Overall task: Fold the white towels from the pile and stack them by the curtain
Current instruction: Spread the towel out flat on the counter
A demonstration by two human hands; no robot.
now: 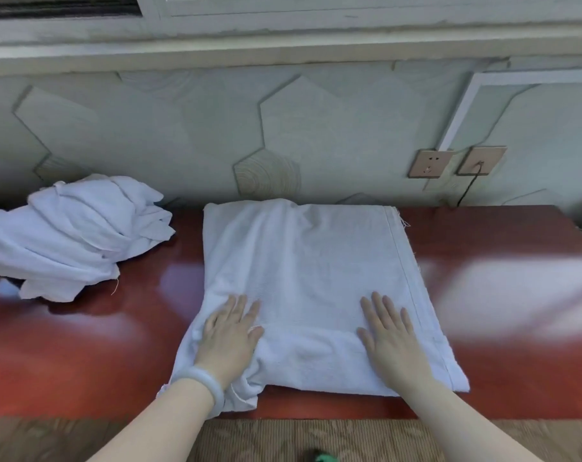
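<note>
A white towel (309,261) lies spread flat in the middle of the glossy red table (499,345), folded over once. My left hand (229,331) rests palm down on its near left part, fingers apart. My right hand (391,331) lies flat on its near right part, fingers spread too. Neither hand grips the cloth. A crumpled pile of white towels (73,235) sits at the far left of the table, apart from the spread towel. No curtain is clearly visible.
A wall with hexagon panels runs behind the table, with two sockets (429,163) and a black cable (467,188) at the right. A window sill lies above. Patterned floor (283,438) shows below the table's front edge. A pale bracelet (209,383) circles my left wrist.
</note>
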